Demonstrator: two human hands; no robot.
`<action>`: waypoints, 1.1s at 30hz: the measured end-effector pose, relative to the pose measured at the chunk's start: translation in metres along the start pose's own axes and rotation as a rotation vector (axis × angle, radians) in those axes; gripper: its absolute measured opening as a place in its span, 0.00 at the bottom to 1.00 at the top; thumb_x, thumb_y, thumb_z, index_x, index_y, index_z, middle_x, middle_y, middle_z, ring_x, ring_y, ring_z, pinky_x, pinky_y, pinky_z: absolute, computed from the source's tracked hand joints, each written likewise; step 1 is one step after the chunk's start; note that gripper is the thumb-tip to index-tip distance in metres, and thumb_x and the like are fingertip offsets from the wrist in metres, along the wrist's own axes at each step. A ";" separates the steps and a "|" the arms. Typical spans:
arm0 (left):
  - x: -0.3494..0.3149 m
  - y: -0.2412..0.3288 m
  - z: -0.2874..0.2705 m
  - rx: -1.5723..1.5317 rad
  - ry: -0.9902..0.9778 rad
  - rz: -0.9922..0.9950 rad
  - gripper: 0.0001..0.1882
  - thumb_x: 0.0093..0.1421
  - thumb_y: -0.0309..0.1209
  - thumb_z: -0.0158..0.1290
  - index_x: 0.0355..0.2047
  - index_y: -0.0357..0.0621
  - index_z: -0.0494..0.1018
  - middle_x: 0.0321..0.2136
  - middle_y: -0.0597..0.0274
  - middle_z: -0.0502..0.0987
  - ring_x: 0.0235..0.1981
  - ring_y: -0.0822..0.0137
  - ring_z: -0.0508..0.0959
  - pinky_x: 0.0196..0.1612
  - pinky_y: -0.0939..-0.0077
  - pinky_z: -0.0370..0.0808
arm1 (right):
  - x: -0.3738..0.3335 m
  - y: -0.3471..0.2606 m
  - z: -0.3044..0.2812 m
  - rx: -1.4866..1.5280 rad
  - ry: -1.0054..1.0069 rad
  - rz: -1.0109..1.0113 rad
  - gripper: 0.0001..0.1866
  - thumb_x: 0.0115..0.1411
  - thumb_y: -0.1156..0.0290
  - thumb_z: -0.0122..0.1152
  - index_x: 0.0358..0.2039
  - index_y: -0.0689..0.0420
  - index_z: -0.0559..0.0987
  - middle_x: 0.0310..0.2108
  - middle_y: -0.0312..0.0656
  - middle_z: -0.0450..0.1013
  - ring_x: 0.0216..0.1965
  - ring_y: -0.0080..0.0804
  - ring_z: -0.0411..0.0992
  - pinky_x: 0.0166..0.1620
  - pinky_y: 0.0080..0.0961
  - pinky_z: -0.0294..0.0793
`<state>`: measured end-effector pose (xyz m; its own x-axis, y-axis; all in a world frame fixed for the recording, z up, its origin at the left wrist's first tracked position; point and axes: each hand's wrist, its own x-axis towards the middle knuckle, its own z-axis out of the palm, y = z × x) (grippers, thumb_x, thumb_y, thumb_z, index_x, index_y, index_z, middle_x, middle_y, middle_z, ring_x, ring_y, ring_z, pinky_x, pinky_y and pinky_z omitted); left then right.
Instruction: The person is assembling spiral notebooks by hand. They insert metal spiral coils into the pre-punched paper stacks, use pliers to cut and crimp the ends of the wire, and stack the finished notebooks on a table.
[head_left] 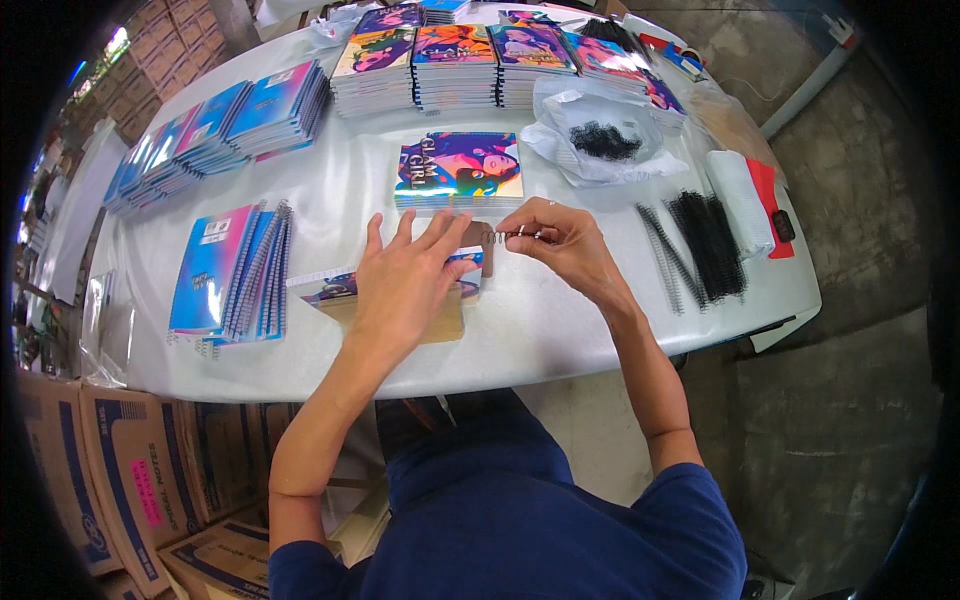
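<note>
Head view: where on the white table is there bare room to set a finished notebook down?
Bare table lies between the left blue notebook stack, the rear stacks and the left hand. The right side is crowded with black spiral coils and a plastic bag.

A colourful notebook (400, 295) with a brown cardboard back is lying flat near the table's front edge, a silver spiral coil (505, 236) sitting at its right edge.

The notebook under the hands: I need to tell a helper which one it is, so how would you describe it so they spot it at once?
On the white table, look at the near edge, right in front of the person. The unbound notebook lies flat under the left hand, while the right hand pinches a spiral wire at its end. Unlike the stacked notebooks around it, it lies alone, brown backing board showing.
</note>
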<state>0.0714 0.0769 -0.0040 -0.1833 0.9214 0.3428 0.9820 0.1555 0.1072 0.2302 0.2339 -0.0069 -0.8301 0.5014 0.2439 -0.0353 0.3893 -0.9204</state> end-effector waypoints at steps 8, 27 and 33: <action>-0.004 0.001 -0.003 -0.017 0.000 0.010 0.30 0.60 0.47 0.51 0.63 0.61 0.63 0.58 0.66 0.70 0.59 0.53 0.69 0.63 0.44 0.56 | 0.002 -0.005 -0.008 -0.040 -0.277 0.047 0.08 0.59 0.72 0.63 0.37 0.60 0.81 0.33 0.36 0.75 0.30 0.22 0.68 0.33 0.23 0.68; -0.016 0.015 -0.013 0.051 0.063 0.082 0.42 0.54 0.51 0.56 0.66 0.53 0.56 0.63 0.52 0.61 0.56 0.47 0.70 0.56 0.54 0.69 | 0.056 0.068 0.010 -0.455 -0.525 -0.139 0.20 0.57 0.60 0.64 0.48 0.56 0.79 0.44 0.47 0.76 0.47 0.41 0.72 0.51 0.35 0.70; -0.023 -0.007 -0.009 -0.060 0.181 -0.069 0.47 0.50 0.51 0.59 0.68 0.57 0.51 0.62 0.50 0.63 0.57 0.51 0.71 0.58 0.55 0.67 | 0.049 0.019 -0.033 0.365 -0.621 -0.103 0.26 0.62 0.54 0.58 0.51 0.62 0.77 0.51 0.48 0.74 0.50 0.40 0.72 0.51 0.34 0.70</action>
<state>0.0688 0.0517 -0.0046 -0.2602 0.8292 0.4947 0.9635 0.1893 0.1895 0.2071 0.2915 -0.0025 -0.9714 -0.0976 0.2165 -0.2240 0.0737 -0.9718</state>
